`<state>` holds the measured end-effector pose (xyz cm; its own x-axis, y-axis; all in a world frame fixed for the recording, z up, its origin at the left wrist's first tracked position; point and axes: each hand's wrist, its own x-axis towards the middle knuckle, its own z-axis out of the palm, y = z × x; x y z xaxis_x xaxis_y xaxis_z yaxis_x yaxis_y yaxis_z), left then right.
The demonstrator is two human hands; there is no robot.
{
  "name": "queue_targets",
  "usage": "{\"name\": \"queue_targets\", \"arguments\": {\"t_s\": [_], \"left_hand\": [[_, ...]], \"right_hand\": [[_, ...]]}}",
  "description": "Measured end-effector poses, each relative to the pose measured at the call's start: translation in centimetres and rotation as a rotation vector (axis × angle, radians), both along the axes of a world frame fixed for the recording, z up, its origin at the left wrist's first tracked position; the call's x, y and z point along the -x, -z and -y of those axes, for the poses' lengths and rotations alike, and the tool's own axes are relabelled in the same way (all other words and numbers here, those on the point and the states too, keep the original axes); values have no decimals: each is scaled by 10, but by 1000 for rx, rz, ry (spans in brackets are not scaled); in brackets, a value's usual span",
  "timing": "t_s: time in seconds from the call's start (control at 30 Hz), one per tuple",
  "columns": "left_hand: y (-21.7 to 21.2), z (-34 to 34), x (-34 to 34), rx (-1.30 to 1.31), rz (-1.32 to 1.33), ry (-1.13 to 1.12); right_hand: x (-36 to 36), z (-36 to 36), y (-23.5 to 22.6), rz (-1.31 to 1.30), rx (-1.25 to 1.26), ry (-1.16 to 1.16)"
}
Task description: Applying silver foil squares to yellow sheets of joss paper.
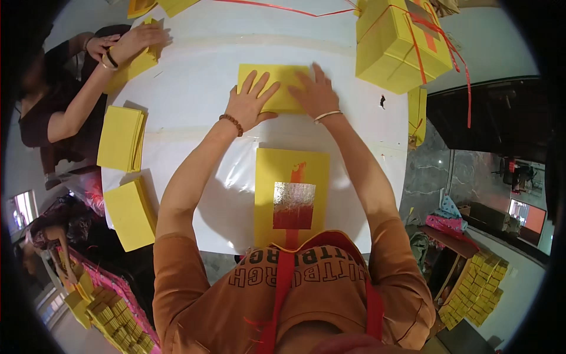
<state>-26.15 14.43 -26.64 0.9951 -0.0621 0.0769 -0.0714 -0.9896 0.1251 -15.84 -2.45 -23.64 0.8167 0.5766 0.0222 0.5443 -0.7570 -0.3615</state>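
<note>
On the white table, a yellow paper stack (285, 106) lies crosswise in front of me. My left hand (250, 101) rests on its left part with the fingers spread flat. Over its right end is my right hand (318, 94), slightly blurred, fingers apart. Neither hand grips anything. Nearer to my body lies a yellow sheet (265, 194) with a silver-and-red foil patch (293, 203) and an orange-red strip on it; my apron partly covers its near end. How thick the paper under my hands is, I cannot tell.
Two yellow paper stacks (121, 138) lie along the left edge. Beyond them a person's hands (130, 46) press on another stack. At the far right stands a large yellow bundle (395, 47) tied with red ribbon. Yellow bundles (474, 289) are piled beyond the table.
</note>
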Motion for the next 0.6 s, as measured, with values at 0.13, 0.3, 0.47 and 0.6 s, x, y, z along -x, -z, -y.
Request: {"name": "queue_targets", "arguments": {"t_s": [0.13, 0.3, 0.47, 0.6], "left_hand": [[0, 5, -4, -58, -5, 8], [4, 3, 2, -7, -9, -19], [4, 1, -8, -70, -76, -12], [-7, 5, -11, -257, -147, -41]], "right_hand": [[-9, -4, 32, 514, -7, -438], [-5, -6, 48, 259, -108, -429], [-15, -7, 50, 170, -70, -423], [-23, -11, 15, -23, -127, -304]]}}
